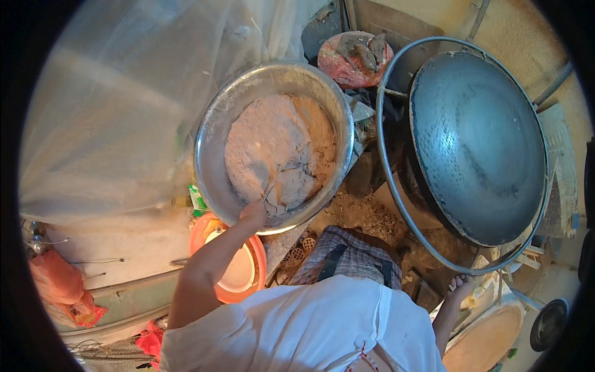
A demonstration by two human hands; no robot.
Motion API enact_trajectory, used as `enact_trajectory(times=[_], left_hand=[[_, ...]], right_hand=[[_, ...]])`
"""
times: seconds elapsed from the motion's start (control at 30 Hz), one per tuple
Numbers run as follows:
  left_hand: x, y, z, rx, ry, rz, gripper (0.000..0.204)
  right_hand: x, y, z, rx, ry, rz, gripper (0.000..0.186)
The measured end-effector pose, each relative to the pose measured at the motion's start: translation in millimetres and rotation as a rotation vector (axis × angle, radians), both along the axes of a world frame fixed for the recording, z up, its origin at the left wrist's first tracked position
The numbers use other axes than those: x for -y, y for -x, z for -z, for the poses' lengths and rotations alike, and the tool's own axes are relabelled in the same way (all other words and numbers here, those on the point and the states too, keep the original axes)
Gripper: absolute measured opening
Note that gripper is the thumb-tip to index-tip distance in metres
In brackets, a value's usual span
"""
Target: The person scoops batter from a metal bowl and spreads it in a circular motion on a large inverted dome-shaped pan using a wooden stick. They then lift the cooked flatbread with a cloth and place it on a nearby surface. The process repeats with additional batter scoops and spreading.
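Note:
My left hand (253,214) is closed around the near end of a thin, stick-like tool (271,185). The tool's far end reaches into a pale, pinkish-grey powdery mass (266,133), where I cannot make out its tip. A wide metal basin (207,133) holds this mass, which looks darker and broken up near the tool and along the right side. At lower right, my right hand (460,286) has its fingers curled close to the lower edge of a large metal ring (387,155). What those fingers grip, if anything, is unclear. Inside the ring sits a big dark wok (480,149).
An orange-red basin (259,263) with a white dish (237,270) stands under the metal basin's near side. Behind is a red bag with grey lumps (356,59). Plastic sheeting (136,93) covers the left. A round board (489,335) lies at lower right.

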State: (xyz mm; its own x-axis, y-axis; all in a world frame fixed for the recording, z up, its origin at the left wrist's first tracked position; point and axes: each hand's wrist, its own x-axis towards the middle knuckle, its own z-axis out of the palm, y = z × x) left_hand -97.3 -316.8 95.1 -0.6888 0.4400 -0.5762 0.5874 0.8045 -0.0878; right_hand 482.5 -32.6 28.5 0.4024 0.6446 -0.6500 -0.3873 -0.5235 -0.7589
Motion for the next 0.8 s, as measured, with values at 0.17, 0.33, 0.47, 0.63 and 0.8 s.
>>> enact_trajectory(times=[0.17, 0.33, 0.47, 0.63, 0.8], left_hand=[[44, 21, -4, 0.457, 0.103, -0.191, 0.024], [54, 5, -17, 0.915, -0.09, -0.99, 0.033], [62, -10, 1, 1.414, -0.307, -1.288, 0.036], [45, -67, -7, 2.077, -0.725, -1.421, 0.036], [20, -92, -67, 2.018, -0.985, -1.228, 0.038]], right_hand=[[3, 4, 2, -0.069, -0.024, -0.111, 0.023], [0, 53, -46, 0.21, 0.028, 0.22, 0.043], [-7, 15, -21, 0.192, -0.045, 0.086, 0.052], [-19, -9, 0, 0.206, -0.1, -0.008, 0.047], [-16, -33, 12, 0.249, -0.102, 0.147, 0.057]])
